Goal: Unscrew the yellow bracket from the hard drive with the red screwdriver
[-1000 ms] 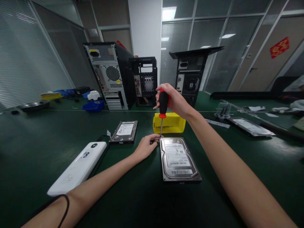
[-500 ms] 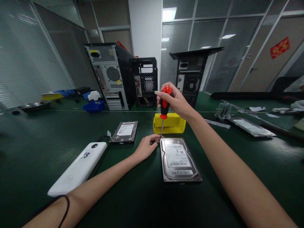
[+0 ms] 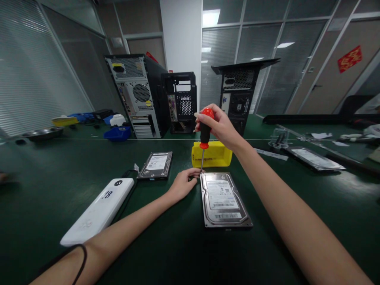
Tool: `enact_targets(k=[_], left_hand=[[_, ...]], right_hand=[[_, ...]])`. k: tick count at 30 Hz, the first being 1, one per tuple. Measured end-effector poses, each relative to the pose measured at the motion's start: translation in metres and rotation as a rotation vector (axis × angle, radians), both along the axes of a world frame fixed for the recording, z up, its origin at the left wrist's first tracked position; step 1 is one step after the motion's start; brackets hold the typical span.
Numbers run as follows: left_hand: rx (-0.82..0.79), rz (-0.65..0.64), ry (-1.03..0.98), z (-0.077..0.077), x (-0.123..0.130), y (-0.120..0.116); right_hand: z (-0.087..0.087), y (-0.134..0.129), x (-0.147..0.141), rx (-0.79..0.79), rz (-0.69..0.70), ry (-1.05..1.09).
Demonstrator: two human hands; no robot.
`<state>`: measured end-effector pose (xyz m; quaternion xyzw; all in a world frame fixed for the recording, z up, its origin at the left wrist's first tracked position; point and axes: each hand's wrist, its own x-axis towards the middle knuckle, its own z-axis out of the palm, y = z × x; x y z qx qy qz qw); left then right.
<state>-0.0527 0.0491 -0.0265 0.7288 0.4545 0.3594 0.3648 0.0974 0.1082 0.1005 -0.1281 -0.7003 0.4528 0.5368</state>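
Note:
A silver hard drive (image 3: 222,200) lies label up on the dark green table. My right hand (image 3: 218,124) is closed around the red and black handle of a screwdriver (image 3: 204,136), held nearly upright above the drive. The screwdriver's tip meets the drive's far left corner; the screw under it is too small to make out. My left hand (image 3: 184,183) rests on the table at that same corner, fingers bent together against the drive's edge beside the tip. Its fingertips are partly hidden.
Behind the drive stands a yellow bin (image 3: 212,155). Another hard drive (image 3: 156,165) and a white power bank (image 3: 99,211) with a black cable lie left. A third drive (image 3: 316,159) and a clear cup (image 3: 279,138) are right. Computer cases (image 3: 139,95) stand at the back.
The screwdriver's handle has turned in my right hand, its red stripe now out of sight. My left hand and the drive stay put. A blurred shape has appeared at the far left edge.

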Motion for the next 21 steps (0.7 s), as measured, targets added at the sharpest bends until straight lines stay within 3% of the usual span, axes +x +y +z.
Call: enact_targets(k=[6,12,21], left_hand=[[0.004,0.003,-0.002,-0.0021,-0.0007,0.0008],[0.01,-0.005,-0.021,-0.0047,-0.0001,0.0027],[0.008,-0.007,-0.029,-0.0048,-0.001,0.0022]], right_hand=[[0.0007,-0.0009,0.0009,0.096,-0.034,-0.006],[0.0041,-0.002,0.0018,-0.088,0.186,-0.017],[0.0038,-0.0068,0.0009,0.0,0.086,-0.023]])
